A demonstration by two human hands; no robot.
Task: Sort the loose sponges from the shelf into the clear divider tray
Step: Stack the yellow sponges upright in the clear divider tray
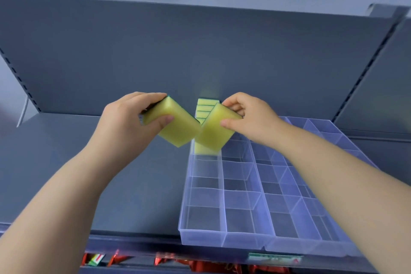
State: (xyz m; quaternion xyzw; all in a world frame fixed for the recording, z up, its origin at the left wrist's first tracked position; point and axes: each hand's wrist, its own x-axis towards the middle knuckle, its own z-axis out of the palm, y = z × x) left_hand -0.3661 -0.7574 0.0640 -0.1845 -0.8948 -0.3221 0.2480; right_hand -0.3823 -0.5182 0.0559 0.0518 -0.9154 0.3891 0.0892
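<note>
From the head camera, a clear divider tray lies on a grey shelf, its near edge at the shelf's front lip. A second clear tray sits touching its right side. The left hand is just left of the tray's far end, fingers and thumb curled around a yellow sponge with a dark green scouring side, held tilted in the air. The right hand is over the tray's far end and pinches a second yellow sponge between thumb and fingers, also tilted, its lower corner over the far-left compartments. The two held sponges meet at their inner edges. Behind them, in the tray's far-left compartments, a row of yellow-and-green sponges stands packed together. The tray's nearer compartments hold nothing. Below the tray's near edge, under the shelf lip, are red packages and a blurred price label.
</note>
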